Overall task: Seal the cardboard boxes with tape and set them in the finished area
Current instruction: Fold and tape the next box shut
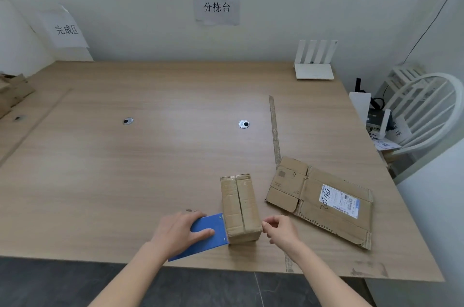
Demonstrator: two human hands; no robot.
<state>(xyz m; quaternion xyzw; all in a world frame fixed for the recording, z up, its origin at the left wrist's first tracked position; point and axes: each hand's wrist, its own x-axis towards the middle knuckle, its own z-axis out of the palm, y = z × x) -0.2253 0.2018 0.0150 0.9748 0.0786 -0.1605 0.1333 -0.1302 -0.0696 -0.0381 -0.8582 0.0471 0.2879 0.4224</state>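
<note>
We see the left hand [182,230] reaching in from the lower edge, palm down, its fingers and thumb wrapped over a blue tape dispenser [206,235] whose front edge meets the near-left side of a small cardboard box [239,208]. The right hand [280,230] sits just beside the box's near-right corner, fingers loosely curled with thumb and forefinger close together; whether they pinch a tape end we cannot tell.

The box stands closed on the wooden table [150,156], near its front edge, between the two hands. Its top flaps meet in a seam running away from us, and glossy tape shows over its top.

Just to the right of the box lies a flattened cardboard box [321,201], apart from it, bearing a white shipping label [339,201]. A long strip of tape [275,131] runs along the table from behind the flattened box.

Farther out, a white router [315,65] stands at the far right corner, paper signs [216,6] hang on the wall, more cardboard [12,93] sits at the left edge, and a white chair [421,110] stands off to the right.
</note>
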